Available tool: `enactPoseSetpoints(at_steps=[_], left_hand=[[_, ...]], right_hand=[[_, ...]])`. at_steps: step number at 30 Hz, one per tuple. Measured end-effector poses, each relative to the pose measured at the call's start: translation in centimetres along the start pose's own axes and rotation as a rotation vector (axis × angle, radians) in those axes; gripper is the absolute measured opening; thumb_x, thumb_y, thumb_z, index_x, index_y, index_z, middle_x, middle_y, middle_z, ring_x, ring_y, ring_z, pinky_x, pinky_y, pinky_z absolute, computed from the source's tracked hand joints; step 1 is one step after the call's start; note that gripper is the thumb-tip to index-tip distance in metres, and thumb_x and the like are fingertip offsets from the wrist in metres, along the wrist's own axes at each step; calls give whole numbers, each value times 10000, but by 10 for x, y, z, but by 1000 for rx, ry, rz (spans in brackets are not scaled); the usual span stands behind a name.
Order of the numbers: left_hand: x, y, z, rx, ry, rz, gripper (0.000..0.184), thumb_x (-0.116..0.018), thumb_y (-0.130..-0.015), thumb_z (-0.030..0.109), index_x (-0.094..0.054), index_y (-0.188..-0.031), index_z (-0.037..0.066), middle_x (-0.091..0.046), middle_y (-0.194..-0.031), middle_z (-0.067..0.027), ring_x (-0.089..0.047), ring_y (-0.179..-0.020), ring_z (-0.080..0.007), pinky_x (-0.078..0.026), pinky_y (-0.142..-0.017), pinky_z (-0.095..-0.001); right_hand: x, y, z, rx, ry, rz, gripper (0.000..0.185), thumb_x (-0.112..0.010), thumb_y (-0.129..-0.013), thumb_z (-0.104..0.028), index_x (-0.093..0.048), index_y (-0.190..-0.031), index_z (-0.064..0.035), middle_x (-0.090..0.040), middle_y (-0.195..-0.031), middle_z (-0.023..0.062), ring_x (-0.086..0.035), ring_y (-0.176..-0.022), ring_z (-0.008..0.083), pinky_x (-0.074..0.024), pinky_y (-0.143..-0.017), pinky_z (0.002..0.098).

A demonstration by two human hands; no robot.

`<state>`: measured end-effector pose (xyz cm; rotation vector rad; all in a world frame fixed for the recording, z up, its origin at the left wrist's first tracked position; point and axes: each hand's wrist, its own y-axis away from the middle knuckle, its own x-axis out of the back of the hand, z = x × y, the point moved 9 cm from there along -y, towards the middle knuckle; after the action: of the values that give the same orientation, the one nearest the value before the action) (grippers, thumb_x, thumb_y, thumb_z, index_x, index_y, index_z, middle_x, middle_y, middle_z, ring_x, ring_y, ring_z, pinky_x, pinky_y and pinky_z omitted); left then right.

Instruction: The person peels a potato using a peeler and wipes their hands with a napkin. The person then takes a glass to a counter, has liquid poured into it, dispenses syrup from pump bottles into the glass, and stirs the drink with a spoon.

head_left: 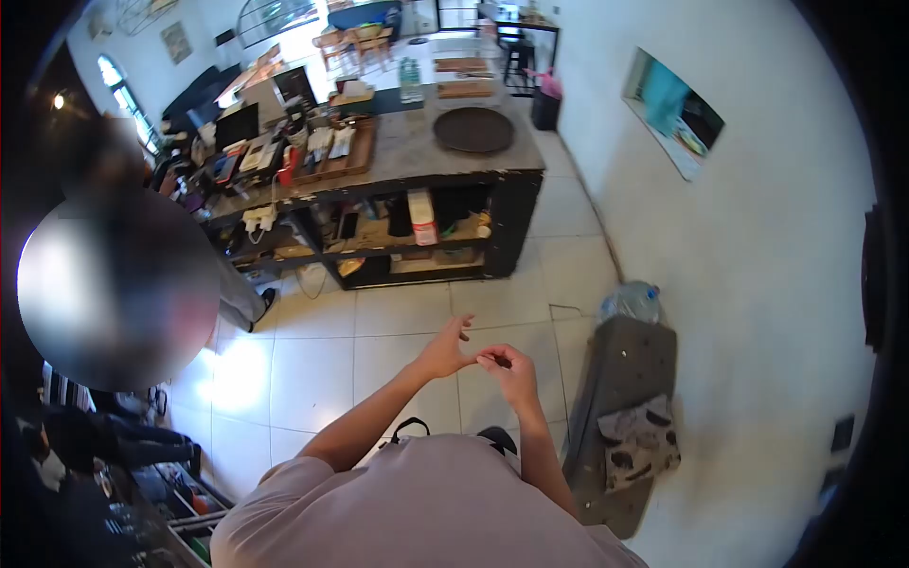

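Observation:
My left hand is held out in front of my body, over the tiled floor, with its fingers apart and nothing visible in them. Its thumb stretches across to the right and meets the fingertips of my right hand. The right hand's fingers are curled and pinched together there. Whether something small sits between those fingertips, I cannot make out.
Ahead stands a counter with a round dark tray, a wooden tray and open shelves. On my right, a padded bench bears a cushion and a plastic water bottle. At left stands a blurred person.

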<state>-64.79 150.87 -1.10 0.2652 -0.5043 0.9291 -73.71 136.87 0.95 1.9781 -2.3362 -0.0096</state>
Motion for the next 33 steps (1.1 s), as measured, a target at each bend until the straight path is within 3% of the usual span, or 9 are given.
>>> enactPoseSetpoints(at_steps=[4, 7, 10, 12, 19, 25, 26, 29, 33], left_hand=[[47, -36, -54, 60, 61, 26, 855, -866, -837, 308, -428, -1516, 26, -551, -1398, -214, -661, -1138, -322, -535, -972, -430], [86, -77, -101, 165, 151, 43, 647, -815, -910, 285, -532, -1423, 12, -617, -1335, -181, -679, -1091, -276, -545, -948, -400], [156, -117, -162, 166, 229, 303, 363, -745, -967, 230, -676, -1244, 5, -743, -1089, -124, -721, -944, -221, -569, -873, -358], [218, -138, -236, 248, 212, 547, 303, -734, -969, 191, -678, -1219, 31, -744, -1051, -83, -708, -909, -187, -560, -838, -340], [432, -112, -346, 378, 274, 1157, 476, -752, -958, 200, -547, -1333, -12, -700, -1083, -131, -683, -945, -199, -549, -830, -346], [570, -69, -438, 433, 89, 1402, 674, -797, -919, 246, -449, -1430, -22, -638, -1247, -202, -659, -1087, -288, -538, -930, -399], [597, -68, -462, 485, 195, 1378, 792, -833, -887, 224, -380, -1477, -48, -563, -1364, -261, -646, -1180, -332, -519, -1023, -397], [681, -72, -536, 473, -56, 1368, 1014, -913, -799, 312, -323, -1523, -84, -487, -1471, -289, -525, -1338, -386, -436, -1122, -431], [740, -88, -556, 533, -169, 1382, 1108, -943, -765, 259, -258, -1561, -95, -384, -1568, -301, -398, -1466, -391, -302, -1232, -441]], right_hand=[[-29, -80, 12, -100, 41, -58, 194, -794, -922, -152, -738, -1038, -6, -740, -893, 25, -672, -840, 97, -525, -798, 246], [-42, -152, 29, -97, 5, -111, 175, -759, -952, -132, -722, -1063, -2, -725, -919, 27, -670, -849, 107, -529, -785, 245], [-53, -222, 47, -177, -113, -121, 150, -696, -991, -130, -715, -1069, -2, -712, -910, 29, -653, -828, 107, -530, -805, 270], [-63, -282, 50, -167, -91, -189, 159, -691, -997, -139, -714, -1075, -3, -713, -915, 33, -656, -832, 110, -531, -805, 272], [-152, -448, 9, -204, 25, -459, 170, -623, -1049, -151, -691, -1098, -3, -690, -911, 35, -646, -839, 116, -532, -807, 280], [-301, -525, -19, -143, -4, -687, 180, -628, -1050, -158, -686, -1106, 3, -684, -910, 32, -637, -834, 111, -521, -802, 270], [-325, -531, -22, -113, 27, -693, 179, -634, -1049, -164, -685, -1110, -4, -688, -921, 28, -638, -834, 111, -522, -807, 270], [-386, -543, -11, -130, -21, -732, 182, -639, -1046, -171, -684, -1129, -15, -690, -927, 30, -638, -842, 112, -523, -812, 272], [-439, -541, 1, -265, -103, -566, 189, -628, -1048, -156, -679, -1144, -1, -700, -947, 46, -651, -881, 116, -526, -820, 277]])
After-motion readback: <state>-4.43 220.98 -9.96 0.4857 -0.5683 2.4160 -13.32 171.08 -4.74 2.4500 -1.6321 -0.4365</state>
